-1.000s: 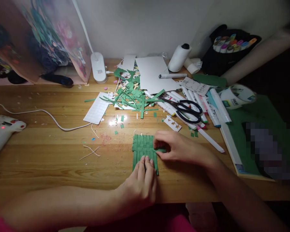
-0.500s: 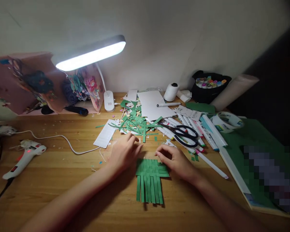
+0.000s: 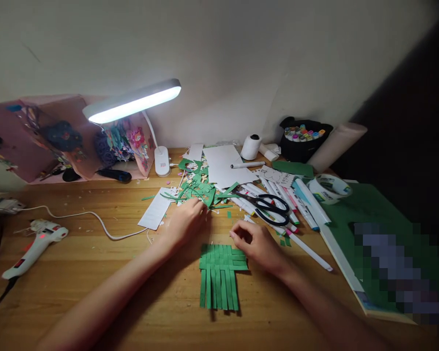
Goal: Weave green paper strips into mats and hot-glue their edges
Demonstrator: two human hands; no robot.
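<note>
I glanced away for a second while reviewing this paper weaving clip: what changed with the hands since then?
The left hand let go of the woven green mat and moved forward to the pile of green strips, fingertips touching it. The right hand stayed at the mat's right edge; the scissors lie as before.

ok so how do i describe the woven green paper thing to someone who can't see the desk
On the wooden desk, look in front of the lit lamp, near the front edge. The woven green piece lies flat by the right hand; unlike the loose green scraps behind, its strips interlace, ends trailing free.
</note>
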